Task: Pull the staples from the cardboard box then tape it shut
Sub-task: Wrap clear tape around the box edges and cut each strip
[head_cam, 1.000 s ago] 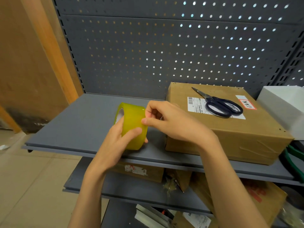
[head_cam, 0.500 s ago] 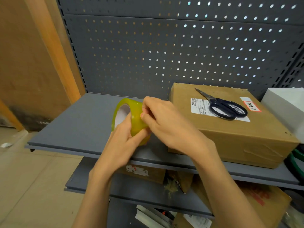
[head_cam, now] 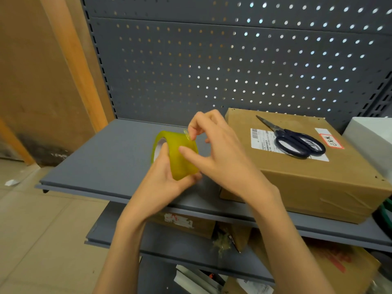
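Overhead, grey pegboard (head_cam: 212, 60) — below, grey shelf (head_cam: 110, 158), tiled floor (head_cam: 42, 230).

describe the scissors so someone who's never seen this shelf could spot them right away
On the upper grey shelf sits a closed cardboard box, right of the hands. The scissors lie flat on its top, over the white shipping label, blades shut and pointing to the back left. Their dark blue handle loops are the only dark thing there.

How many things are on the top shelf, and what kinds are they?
Tape rolls: 1, the yellow tape roll, held just above the shelf
Cardboard boxes: 1, the cardboard box
Scissors: 1, the scissors on the box
White boxes: 1, the white box, partly out of view
Total: 4
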